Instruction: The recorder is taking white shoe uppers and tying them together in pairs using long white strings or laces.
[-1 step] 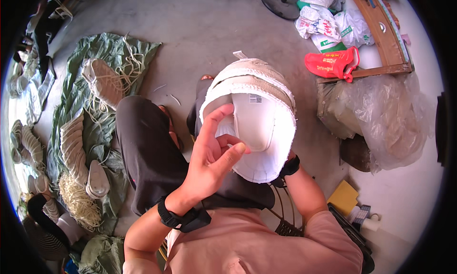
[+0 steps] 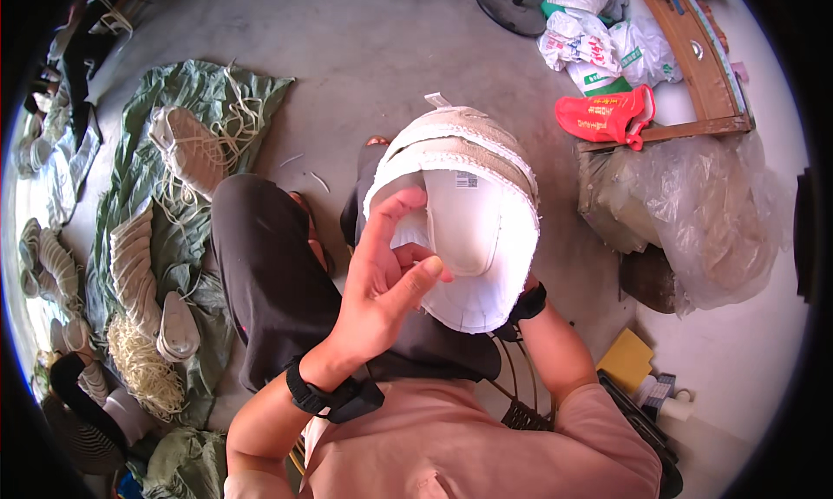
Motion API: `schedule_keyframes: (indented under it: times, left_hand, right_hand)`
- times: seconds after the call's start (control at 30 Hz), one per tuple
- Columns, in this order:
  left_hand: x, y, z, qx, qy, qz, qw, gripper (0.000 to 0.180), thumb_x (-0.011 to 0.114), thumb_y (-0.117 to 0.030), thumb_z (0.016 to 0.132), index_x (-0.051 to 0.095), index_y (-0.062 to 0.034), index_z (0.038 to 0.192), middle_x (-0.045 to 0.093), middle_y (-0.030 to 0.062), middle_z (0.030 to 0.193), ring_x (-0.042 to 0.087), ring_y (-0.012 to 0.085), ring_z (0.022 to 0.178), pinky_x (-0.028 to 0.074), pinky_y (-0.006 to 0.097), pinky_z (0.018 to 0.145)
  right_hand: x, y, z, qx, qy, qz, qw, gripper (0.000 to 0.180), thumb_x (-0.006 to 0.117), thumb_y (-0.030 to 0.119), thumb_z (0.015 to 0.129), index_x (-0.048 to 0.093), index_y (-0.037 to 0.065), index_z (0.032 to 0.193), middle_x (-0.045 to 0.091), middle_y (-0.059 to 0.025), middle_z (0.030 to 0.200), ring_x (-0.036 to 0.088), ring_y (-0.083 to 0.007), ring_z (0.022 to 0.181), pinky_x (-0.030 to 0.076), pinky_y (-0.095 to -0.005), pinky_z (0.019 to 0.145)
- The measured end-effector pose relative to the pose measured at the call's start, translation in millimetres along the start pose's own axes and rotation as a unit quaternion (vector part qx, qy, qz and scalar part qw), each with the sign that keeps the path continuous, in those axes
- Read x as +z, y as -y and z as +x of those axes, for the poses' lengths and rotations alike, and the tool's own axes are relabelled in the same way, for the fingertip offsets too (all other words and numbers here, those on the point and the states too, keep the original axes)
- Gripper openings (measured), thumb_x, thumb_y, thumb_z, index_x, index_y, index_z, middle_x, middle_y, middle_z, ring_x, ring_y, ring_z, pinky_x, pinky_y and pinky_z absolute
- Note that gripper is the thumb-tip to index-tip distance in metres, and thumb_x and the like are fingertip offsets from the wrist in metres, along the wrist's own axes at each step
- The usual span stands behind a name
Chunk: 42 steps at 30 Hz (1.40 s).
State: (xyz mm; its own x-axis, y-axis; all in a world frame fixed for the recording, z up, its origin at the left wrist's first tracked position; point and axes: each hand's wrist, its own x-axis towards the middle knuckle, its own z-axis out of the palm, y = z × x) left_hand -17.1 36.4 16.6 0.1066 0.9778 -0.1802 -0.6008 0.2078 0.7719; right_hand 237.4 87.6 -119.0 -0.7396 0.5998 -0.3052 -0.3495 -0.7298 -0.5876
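Left hand (image 2: 382,278) raised in centre of view, fingers curled loosely, thumb up against the opening edge of a white shoe upper (image 2: 460,213); index fingertip touching the inner white lining. Grip of left hand: partly closed, pinching at the lining, not wrapped round the shoe. Black wristband (image 2: 334,395) on left wrist.

Right hand mostly hidden behind the shoe upper, only wrist with a black band (image 2: 528,304) showing at the lower right edge of the shoe; grip state of right hand cannot be told, though shoe seems supported from that side.

Shoe upper held up in the air, close to the camera, above the lap, opening facing the camera; beige woven strip (image 2: 468,147) running over the outer top, small label inside on the lining.

Dark trousers (image 2: 269,273) below, knee to the left. Pink shirt (image 2: 468,447) at the bottom edge.

On the concrete floor (image 2: 373,56), left: green sheet (image 2: 165,152) with more pale shoe uppers (image 2: 186,152) and loose cord on it, stack of pale soles (image 2: 134,265) beside, bundle of straw-coloured cord (image 2: 143,369) near bottom left.

Right side: red bag (image 2: 607,117), white printed sacks (image 2: 599,52), wooden frame (image 2: 694,56), large clear plastic bag (image 2: 703,213), yellow pad (image 2: 626,360) near lower right.
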Motion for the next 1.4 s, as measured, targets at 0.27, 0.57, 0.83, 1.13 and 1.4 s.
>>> schedule_keyframes:
  times: [0.27, 0.57, 0.83, 1.13, 1.4]
  left_hand:
    - [-1, 7, -4, -0.008, 0.024, 0.067, 0.997, 0.056, 0.054, -0.004, 0.094, 0.031, 0.0002, 0.144, 0.044, 0.0041, 0.119, 0.050, 0.0069, 0.073, 0.041, 0.020, 0.056]
    - [12, 9, -4, 0.089, -0.038, 0.354, 0.930, 0.040, 0.060, 0.002, 0.087, 0.046, -0.0011, 0.125, 0.062, 0.0033, 0.098, 0.040, 0.0015, 0.055, 0.035, 0.020, 0.050]
    - [12, 8, -10, 0.092, -0.095, 0.378, 0.917, 0.053, 0.058, 0.004, 0.077, 0.052, -0.0058, 0.129, 0.063, 0.0088, 0.081, 0.045, 0.0132, 0.048, 0.041, 0.028, 0.050]
    - [6, 1, 4, 0.118, -0.063, 0.391, 0.911, 0.052, 0.058, 0.001, 0.077, 0.052, -0.0008, 0.128, 0.052, 0.0045, 0.067, 0.042, 0.0106, 0.050, 0.036, 0.025, 0.052]
    - [-10, 17, 9, 0.066, -0.046, 0.243, 0.967, 0.030, 0.053, 0.003, 0.093, 0.051, 0.0040, 0.122, 0.055, 0.0025, 0.103, 0.052, 0.0082, 0.089, 0.042, 0.022, 0.079]
  right_hand:
    - [74, 21, 13, -0.027, -0.089, 0.013, 0.996, 0.059, 0.048, 0.047, 0.096, 0.040, 0.009, 0.141, 0.051, -0.0129, 0.132, 0.057, -0.0271, 0.110, 0.050, -0.0404, 0.091]
    - [56, 19, 2, -0.036, -0.034, -0.048, 0.998, 0.068, 0.063, 0.039, 0.089, 0.039, 0.004, 0.143, 0.049, -0.0092, 0.139, 0.050, -0.0205, 0.125, 0.040, -0.0375, 0.106]
    - [60, 20, 2, -0.044, -0.014, -0.041, 0.998, 0.075, 0.070, 0.036, 0.085, 0.037, 0.005, 0.144, 0.048, -0.0079, 0.140, 0.049, -0.0193, 0.126, 0.040, -0.0373, 0.106]
    - [60, 22, 5, -0.039, -0.001, -0.004, 0.999, 0.061, 0.058, 0.035, 0.093, 0.038, 0.005, 0.143, 0.049, -0.0088, 0.139, 0.050, -0.0198, 0.124, 0.040, -0.0373, 0.106]
    - [55, 15, 5, -0.004, -0.044, 0.011, 0.999, 0.061, 0.055, 0.037, 0.095, 0.037, 0.004, 0.144, 0.046, -0.0098, 0.143, 0.046, -0.0203, 0.128, 0.036, -0.0379, 0.109]
